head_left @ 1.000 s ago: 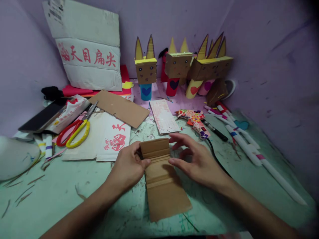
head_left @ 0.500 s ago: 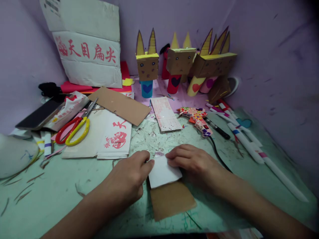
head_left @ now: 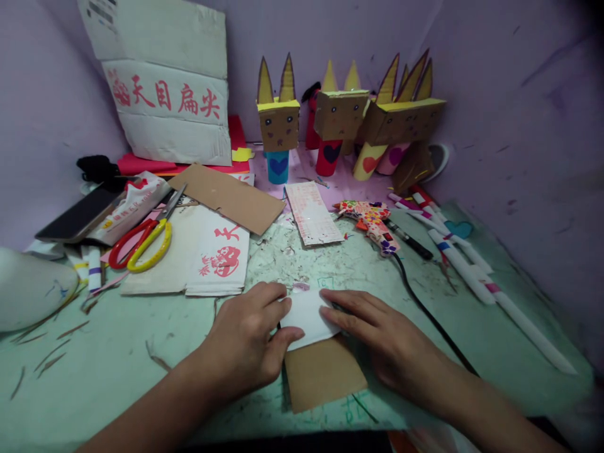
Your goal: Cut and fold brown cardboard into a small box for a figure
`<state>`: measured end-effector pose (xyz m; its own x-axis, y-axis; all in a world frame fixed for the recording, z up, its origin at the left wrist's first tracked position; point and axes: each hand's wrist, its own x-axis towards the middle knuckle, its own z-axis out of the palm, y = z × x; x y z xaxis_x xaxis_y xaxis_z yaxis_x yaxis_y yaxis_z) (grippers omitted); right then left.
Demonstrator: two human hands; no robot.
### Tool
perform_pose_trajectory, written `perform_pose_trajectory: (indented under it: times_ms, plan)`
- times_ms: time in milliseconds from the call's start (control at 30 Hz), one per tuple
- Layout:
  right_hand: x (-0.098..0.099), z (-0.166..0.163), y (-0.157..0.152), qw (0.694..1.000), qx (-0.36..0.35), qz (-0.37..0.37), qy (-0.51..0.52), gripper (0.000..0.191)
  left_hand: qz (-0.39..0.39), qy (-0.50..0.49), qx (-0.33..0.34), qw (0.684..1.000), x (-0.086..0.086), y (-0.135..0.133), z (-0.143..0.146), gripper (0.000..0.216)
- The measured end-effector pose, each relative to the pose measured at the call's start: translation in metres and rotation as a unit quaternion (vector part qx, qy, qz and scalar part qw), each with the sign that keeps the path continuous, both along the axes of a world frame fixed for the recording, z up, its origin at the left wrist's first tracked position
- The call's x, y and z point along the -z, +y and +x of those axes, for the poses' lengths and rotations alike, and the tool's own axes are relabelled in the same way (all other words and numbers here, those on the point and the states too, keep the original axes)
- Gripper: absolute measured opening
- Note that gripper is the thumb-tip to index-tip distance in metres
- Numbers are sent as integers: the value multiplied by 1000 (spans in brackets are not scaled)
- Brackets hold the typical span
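A small piece of cardboard lies before me near the table's front edge, its lower part brown and its upper part a white face. Along the left side of the white part, my left hand grips the cardboard with curled fingers, the thumb lying across its surface. My right hand rests on the right side of the white part, its fingers stretched out and pressing down; its thumb is hidden. Beyond the hands lies a printed strip of card.
Red-and-yellow scissors lie on cardboard sheets at left. A flowered glue gun trails a black cord at right, near several markers. Cardboard figures with pointed ears stand along the back. A white bowl-like object sits far left.
My left thumb has come down and spread onto the white face. The right fingers have straightened and shifted slightly along the right edge. The cardboard stays in place.
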<state>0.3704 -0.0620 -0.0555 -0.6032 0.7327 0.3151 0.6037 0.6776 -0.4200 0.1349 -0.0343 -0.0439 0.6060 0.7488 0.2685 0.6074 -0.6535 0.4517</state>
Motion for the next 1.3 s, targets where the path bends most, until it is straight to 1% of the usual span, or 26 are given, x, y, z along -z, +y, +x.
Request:
perform_pose_trajectory:
  times_ms: [67, 133, 167, 233, 333, 433, 500, 533, 567, 633, 667, 700, 733, 767, 833, 900, 967, 1033, 1100, 1200, 1300]
  plan:
    - [-3, 1, -7, 999, -9, 19, 44, 51, 0, -1, -1, 1000, 0, 0, 0, 17]
    - [-9, 2, -13, 996, -30, 37, 80, 45, -20, 10, -2, 1000, -5, 1, -2, 22]
    - [-12, 2, -16, 994, -40, 39, 89, 44, -43, 18, 1, 999, -8, 3, -3, 26]
    - [-18, 2, -20, 993, -59, 37, 95, 40, -115, 23, 15, 993, -16, 8, -7, 35]
    - [-21, 0, -23, 994, -55, 40, 81, 33, -210, -17, 31, 977, -24, 17, -14, 43]
    - [-19, -3, -24, 996, -45, 53, 62, 36, -264, -81, 12, 961, -25, 22, -20, 49]
    - [-18, -5, -23, 994, -46, 52, 81, 44, -295, -130, -11, 946, -23, 24, -20, 53]
    - [-17, -6, -21, 993, -40, 47, 101, 45, -312, -149, -27, 938, -22, 25, -18, 53]
    - [-17, -7, -19, 991, -20, 42, 125, 41, -326, -158, -48, 931, -21, 26, -16, 52]
    - [-17, -9, -10, 984, 61, 24, 168, 26, -342, -149, -98, 922, -20, 29, -8, 44]
    - [-17, -10, -3, 977, 108, 3, 183, 22, -346, -139, -119, 920, -19, 31, -4, 35]
    - [-17, -12, 5, 970, 150, -20, 192, 22, -345, -132, -135, 919, -19, 32, 0, 26]
    - [-17, -13, 14, 963, 171, -49, 201, 24, -343, -127, -143, 920, -18, 33, 4, 17]
    - [-17, -15, 24, 960, 171, -75, 207, 27, -340, -126, -145, 921, -18, 35, 7, 11]
    - [-17, -19, 43, 969, 128, -88, 191, 35, -325, -114, -146, 927, -16, 36, 11, 3]
    - [-17, -23, 60, 985, 75, -82, 133, 40, -291, -87, -159, 939, -15, 37, 13, 7]
    - [-18, -26, 71, 993, 47, -88, 59, 41, -255, -52, -170, 950, -14, 38, 14, 15]
    - [-21, -29, 77, 994, 50, -99, -13, 39, -218, -16, -172, 961, -13, 37, 14, 17]
    - [-24, -30, 79, 991, 56, -95, -74, 37, -180, 23, -157, 971, -14, 36, 14, 17]
    - [-29, -34, 77, 987, 47, -61, -140, 34, -113, 105, -134, 979, -16, 34, 15, 20]
    - [-31, -43, 72, 984, 36, -13, -175, 22, -16, 190, -114, 975, -17, 31, 18, 15]
